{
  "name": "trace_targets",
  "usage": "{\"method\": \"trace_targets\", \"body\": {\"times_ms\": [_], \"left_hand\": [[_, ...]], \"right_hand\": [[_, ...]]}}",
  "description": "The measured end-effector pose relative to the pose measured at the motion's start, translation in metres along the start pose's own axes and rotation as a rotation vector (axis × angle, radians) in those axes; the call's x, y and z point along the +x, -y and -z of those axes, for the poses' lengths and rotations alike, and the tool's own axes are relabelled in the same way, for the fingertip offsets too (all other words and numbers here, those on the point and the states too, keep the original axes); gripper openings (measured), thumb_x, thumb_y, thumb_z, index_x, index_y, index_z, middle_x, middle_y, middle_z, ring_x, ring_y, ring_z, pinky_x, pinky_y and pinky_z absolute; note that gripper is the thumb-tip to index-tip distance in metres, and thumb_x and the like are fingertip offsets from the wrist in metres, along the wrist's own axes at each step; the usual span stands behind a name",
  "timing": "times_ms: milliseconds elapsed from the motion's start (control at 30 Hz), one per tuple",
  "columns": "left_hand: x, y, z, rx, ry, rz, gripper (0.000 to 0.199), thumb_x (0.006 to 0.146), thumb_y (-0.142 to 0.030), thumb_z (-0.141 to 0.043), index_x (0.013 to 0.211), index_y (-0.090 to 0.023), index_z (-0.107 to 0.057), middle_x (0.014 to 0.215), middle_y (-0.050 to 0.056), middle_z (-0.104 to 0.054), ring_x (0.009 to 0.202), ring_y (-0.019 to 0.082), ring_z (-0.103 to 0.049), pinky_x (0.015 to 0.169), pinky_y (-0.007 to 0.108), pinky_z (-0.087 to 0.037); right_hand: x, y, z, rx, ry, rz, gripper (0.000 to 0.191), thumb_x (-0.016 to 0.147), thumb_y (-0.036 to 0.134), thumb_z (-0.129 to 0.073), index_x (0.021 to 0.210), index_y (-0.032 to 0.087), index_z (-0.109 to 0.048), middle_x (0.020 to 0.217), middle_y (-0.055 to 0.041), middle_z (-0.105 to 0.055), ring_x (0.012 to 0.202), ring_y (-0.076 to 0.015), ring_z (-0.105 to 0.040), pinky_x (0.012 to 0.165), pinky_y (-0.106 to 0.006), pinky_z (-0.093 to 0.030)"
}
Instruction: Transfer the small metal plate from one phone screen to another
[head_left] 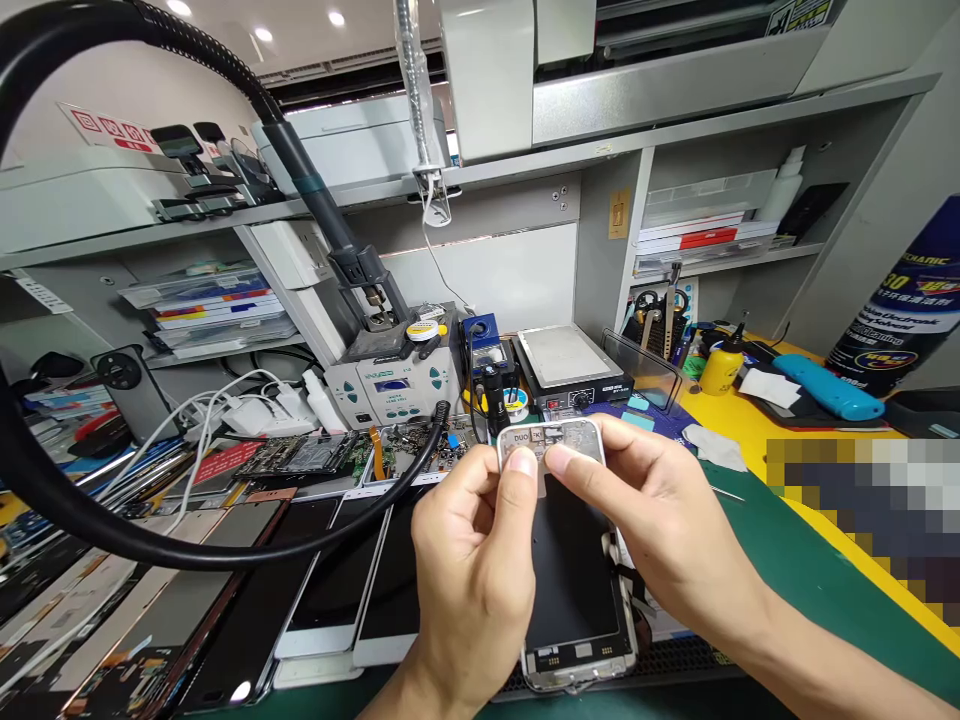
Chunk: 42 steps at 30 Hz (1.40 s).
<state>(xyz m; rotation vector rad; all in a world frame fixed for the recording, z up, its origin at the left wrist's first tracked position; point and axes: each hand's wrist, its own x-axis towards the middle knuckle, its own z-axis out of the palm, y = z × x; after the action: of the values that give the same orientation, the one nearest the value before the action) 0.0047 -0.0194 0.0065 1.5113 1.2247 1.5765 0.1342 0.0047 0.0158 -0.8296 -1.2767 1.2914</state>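
Observation:
A phone (574, 560) with a pale rim and a dark panel is in front of me, tilted, its top end raised. Its top strip shows bare inner parts and printed letters, and a strip with small holes and contacts runs along its bottom end. My left hand (480, 560) grips the upper left edge, thumb pressed on the face near the top. Opposite it, my right hand (652, 510) holds the upper right corner, thumb laid on the same strip. The two thumb tips are close together, and whatever is under them is hidden.
A black hose (225, 555) loops across the left side. Several phone screens (330, 570) lie at left, with circuit boards (307, 460) behind. A soldering station (397, 375), a heating plate (574, 365) and a yellow bottle (722, 368) stand at the back. A green mat (780, 570) covers the bench.

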Motion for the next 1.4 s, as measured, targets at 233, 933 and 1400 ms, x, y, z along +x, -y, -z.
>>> {"method": "trace_targets", "body": {"times_ms": [233,933,1400], "left_hand": [[-0.0009,0.0008,0.0016,-0.022,0.020,0.061,0.039,0.099,-0.042,-0.054,0.069,-0.019,-0.046,0.063,-0.005,-0.035,0.058,0.010,-0.030,0.050,0.024,-0.027],[-0.0014,0.0025,0.0002,-0.076,0.003,0.082,0.039,0.096,-0.041,-0.060,0.068,-0.019,-0.046,0.061,-0.006,-0.036,0.055,0.008,-0.030,0.049,0.021,-0.028],[-0.0005,-0.0009,0.0018,-0.062,-0.011,0.077,0.042,0.098,-0.039,-0.056,0.064,-0.020,-0.039,0.061,-0.006,-0.029,0.056,0.009,-0.024,0.047,0.023,-0.024]], "right_hand": [[-0.0003,0.0005,0.0013,0.008,0.015,-0.009,0.029,0.085,0.039,-0.072,0.072,0.020,-0.054,0.070,0.0018,-0.048,0.068,-0.0150,-0.045,0.062,-0.028,-0.041],[0.0004,-0.0021,0.0018,0.024,0.024,0.012,0.026,0.090,0.038,-0.070,0.075,0.020,-0.057,0.072,0.0019,-0.048,0.072,-0.0161,-0.046,0.067,-0.029,-0.043],[-0.0012,-0.0032,0.0040,0.045,0.019,0.027,0.032,0.089,0.037,-0.070,0.067,0.021,-0.052,0.068,0.0020,-0.047,0.067,-0.0155,-0.043,0.064,-0.029,-0.042]]}}
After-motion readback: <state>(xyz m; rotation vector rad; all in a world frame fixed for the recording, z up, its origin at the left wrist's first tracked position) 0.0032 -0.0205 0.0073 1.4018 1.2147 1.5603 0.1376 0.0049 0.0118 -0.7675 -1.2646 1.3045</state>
